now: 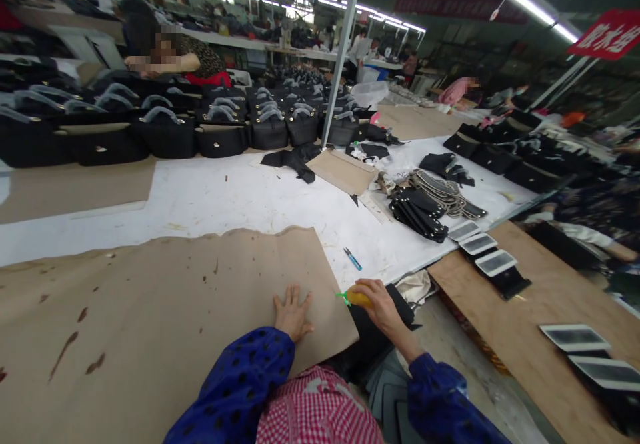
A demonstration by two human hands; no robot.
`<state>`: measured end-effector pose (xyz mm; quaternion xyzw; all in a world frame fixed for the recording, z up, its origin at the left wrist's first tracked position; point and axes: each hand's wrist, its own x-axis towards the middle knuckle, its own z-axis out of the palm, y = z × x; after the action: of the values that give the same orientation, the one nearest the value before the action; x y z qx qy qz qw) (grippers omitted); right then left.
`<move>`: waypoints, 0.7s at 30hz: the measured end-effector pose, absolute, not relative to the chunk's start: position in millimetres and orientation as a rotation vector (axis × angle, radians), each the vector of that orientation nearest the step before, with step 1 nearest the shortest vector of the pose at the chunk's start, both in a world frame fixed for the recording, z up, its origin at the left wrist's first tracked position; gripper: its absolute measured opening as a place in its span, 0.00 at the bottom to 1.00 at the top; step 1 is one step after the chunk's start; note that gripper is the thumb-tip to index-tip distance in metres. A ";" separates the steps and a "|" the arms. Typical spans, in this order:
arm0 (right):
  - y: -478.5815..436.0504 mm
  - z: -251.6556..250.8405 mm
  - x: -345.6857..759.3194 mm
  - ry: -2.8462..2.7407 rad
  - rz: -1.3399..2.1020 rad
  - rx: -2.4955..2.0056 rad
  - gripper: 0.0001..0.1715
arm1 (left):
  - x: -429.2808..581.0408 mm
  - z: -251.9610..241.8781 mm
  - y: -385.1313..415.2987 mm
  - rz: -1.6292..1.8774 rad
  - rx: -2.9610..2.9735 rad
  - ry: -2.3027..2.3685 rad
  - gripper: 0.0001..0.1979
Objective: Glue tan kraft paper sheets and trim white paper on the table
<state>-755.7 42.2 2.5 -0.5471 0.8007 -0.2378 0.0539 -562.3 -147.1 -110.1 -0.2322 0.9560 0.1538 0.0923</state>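
A large sheet of brown paper (165,297) with dark stains covers the near left of the white table. My left hand (293,313) lies flat on it with the fingers spread. Just beyond the sheet's right edge, my right hand (375,301) is wrapped round a yellow object (359,297). Something bright green (344,297) shows at the left end of that object, by the paper's edge. Small blue snips (353,259) lie on the white surface above my right hand. Black material (367,327) is partly visible below my right hand.
Rows of black handbags (165,134) stand along the table's far side, left of a metal pole (343,57). Black straps (417,214) are piled at centre right. A wooden board (540,297) holds black pieces with pale panels. Other people work around.
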 end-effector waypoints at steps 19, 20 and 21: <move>56.2 -15.6 -755.8 2.540 -0.665 -1.209 0.25 | -564.9 -111.5 -147.4 0.457 -0.677 2.841 0.48; 55.8 -17.4 -757.1 2.550 -0.680 -1.176 0.25 | -564.7 -111.2 -147.5 0.458 -0.678 2.841 0.48; 56.1 -18.8 -759.0 2.564 -0.708 -1.149 0.24 | -564.4 -111.0 -147.6 0.459 -0.677 2.843 0.48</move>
<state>-759.0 56.1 -18.8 -0.3936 0.8783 -0.2426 0.1216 -564.4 -147.6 -111.0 -0.2280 0.9570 0.1544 0.0915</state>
